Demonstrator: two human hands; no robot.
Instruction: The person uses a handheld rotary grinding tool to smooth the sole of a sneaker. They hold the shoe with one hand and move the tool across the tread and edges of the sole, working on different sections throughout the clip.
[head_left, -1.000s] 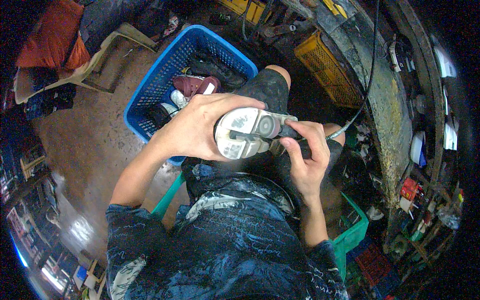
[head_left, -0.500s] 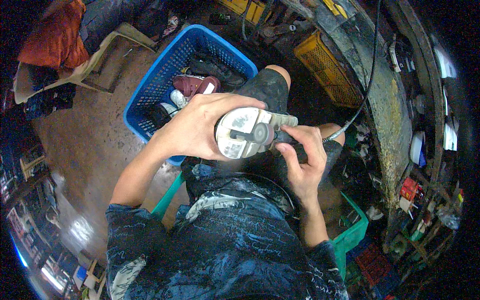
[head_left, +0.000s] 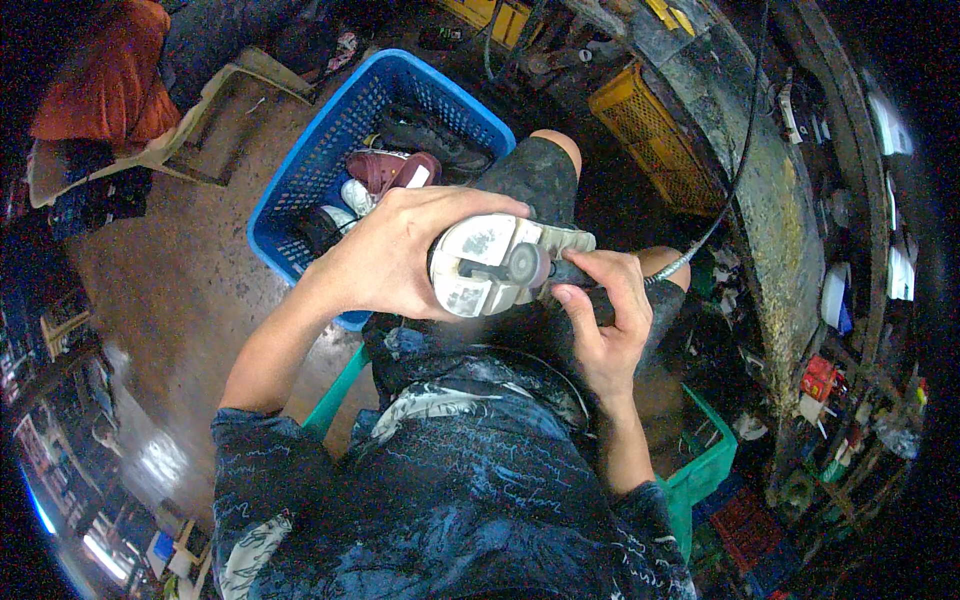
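My left hand (head_left: pixel 395 255) is wrapped round a shoe (head_left: pixel 478 240), whose pale, dirty sole faces up above my lap. Grey patches mark the end of the sole nearest that hand. In my right hand (head_left: pixel 612 305) is a rotary grinder (head_left: pixel 572 273), pinched between thumb and fingers. Its round grinding head (head_left: pixel 523 264) lies over the middle of the sole, seemingly against it. The shoe's upper is mostly hidden under the sole and my fingers. A dark cable (head_left: pixel 735 180) runs from the grinder up to the right.
A blue basket (head_left: pixel 262 205) with several shoes, one of them maroon (head_left: pixel 385 172), stands ahead to the left. Beyond my right knee is a yellow crate (head_left: pixel 655 135). Green crate edges (head_left: pixel 700 470) show beside my lap. A chair (head_left: pixel 190 120) bears orange cloth (head_left: pixel 110 75) at far left.
The grinding head and my right hand have barely shifted on the sole. The cable has swung slightly to the right near the top. My left hand keeps its hold.
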